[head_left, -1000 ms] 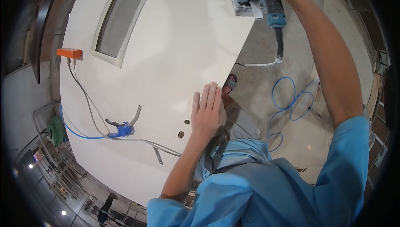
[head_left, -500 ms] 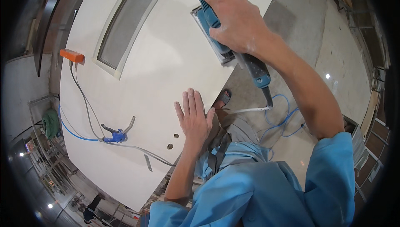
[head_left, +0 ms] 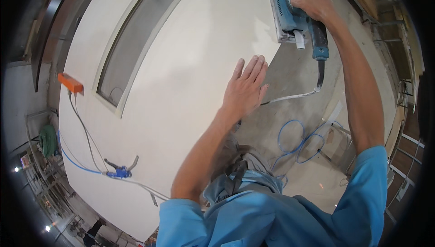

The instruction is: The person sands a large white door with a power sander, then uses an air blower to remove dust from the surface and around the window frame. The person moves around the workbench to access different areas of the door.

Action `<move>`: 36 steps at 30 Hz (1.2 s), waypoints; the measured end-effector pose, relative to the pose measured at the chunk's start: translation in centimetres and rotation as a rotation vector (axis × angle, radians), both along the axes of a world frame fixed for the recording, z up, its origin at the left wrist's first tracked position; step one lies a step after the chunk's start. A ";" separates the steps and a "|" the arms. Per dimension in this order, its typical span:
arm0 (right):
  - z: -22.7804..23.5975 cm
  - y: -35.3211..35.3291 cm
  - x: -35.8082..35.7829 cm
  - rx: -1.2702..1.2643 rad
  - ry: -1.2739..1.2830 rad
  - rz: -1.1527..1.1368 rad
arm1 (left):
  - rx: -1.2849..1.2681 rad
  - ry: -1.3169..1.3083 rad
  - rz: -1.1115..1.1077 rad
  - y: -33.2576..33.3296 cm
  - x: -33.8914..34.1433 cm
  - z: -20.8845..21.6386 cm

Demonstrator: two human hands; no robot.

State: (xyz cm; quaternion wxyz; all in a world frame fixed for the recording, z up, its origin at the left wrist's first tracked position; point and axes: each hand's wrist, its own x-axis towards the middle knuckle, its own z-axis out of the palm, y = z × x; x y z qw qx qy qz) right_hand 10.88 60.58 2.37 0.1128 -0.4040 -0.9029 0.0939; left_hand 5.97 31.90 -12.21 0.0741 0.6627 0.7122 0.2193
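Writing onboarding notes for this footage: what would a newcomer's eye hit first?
Probably the blue sander, in the right hand at the upper right, over the edge of the big white panel. Next, the left hand, open with fingers extended over the panel's right side. Then two bright spots: the orange block near the panel's left edge and the blue air gun at lower left.

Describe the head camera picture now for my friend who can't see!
A person's right hand grips a blue electric sander at the right edge of a large white panel, while the left hand is palm-down over the panel nearby. At left lie an orange power strip and a blue air blow gun.
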 end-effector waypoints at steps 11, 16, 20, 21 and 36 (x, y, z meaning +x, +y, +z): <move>-0.6 14.1 -3.0 0.093 -0.053 -0.139 | -0.182 0.079 0.415 -2.3 -6.9 0.8; -0.4 18.8 -4.6 0.076 -0.163 -0.222 | -0.343 0.106 0.370 -7.5 1.2 1.8; -0.1 19.2 -5.3 0.075 -0.141 -0.122 | -0.285 0.004 0.220 -3.4 2.7 0.9; 0.1 19.2 -5.4 0.053 -0.115 -0.122 | -0.229 -0.029 0.166 -1.5 2.7 0.9; -0.5 33.0 -7.1 0.090 -0.072 -0.046 | -0.107 -0.049 0.088 18.6 2.7 1.6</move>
